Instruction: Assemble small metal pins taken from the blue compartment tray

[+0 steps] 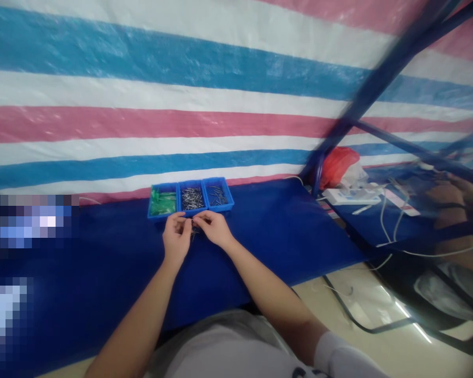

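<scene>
My left hand (176, 234) and my right hand (215, 227) meet in front of three joined blue bins, with fingertips almost touching. Both hands are closed in a pinch; whatever lies between the fingers is too small to make out. Just under the right fingertips show a few thin dark metal pieces (195, 231), which look like screws or nails. The left bin (163, 214) holds green pieces (163, 202), perhaps in clear film. A dense heap of metal screws or nails (192, 198) fills the middle bin. Fewer of them (218, 196) lie in the right bin.
A blue table (276, 226) spreads under the bins, against a striped tarp (150, 126). To the right stand a dark metal frame (339, 128), a red bag (339, 164), a white box (350, 196) and loose cables. A co-worker's arm (451, 215) shows at the far right.
</scene>
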The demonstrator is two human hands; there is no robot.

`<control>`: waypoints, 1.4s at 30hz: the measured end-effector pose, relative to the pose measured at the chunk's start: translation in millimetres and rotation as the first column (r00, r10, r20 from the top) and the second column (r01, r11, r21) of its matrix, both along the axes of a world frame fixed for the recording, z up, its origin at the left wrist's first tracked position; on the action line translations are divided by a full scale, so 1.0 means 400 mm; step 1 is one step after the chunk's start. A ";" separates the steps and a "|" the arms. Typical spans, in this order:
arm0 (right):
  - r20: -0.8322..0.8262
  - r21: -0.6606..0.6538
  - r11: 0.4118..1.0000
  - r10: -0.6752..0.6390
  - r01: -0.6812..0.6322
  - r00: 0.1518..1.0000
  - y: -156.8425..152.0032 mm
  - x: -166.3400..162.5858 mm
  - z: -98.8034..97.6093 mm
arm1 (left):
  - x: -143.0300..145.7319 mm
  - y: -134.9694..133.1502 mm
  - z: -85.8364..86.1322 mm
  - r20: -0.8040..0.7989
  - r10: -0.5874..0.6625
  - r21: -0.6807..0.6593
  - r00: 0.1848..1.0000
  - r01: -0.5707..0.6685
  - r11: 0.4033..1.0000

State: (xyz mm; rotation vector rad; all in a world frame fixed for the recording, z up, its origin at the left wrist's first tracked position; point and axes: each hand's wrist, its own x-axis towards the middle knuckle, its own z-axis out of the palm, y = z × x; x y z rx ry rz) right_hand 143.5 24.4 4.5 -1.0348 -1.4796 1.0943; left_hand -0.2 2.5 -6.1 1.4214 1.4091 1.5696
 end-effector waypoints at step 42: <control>-0.359 -0.206 0.921 -0.385 0.330 0.850 0.021 0.012 0.020 | 0.008 -0.005 0.005 -0.001 -0.034 -0.051 0.999 0.034 0.998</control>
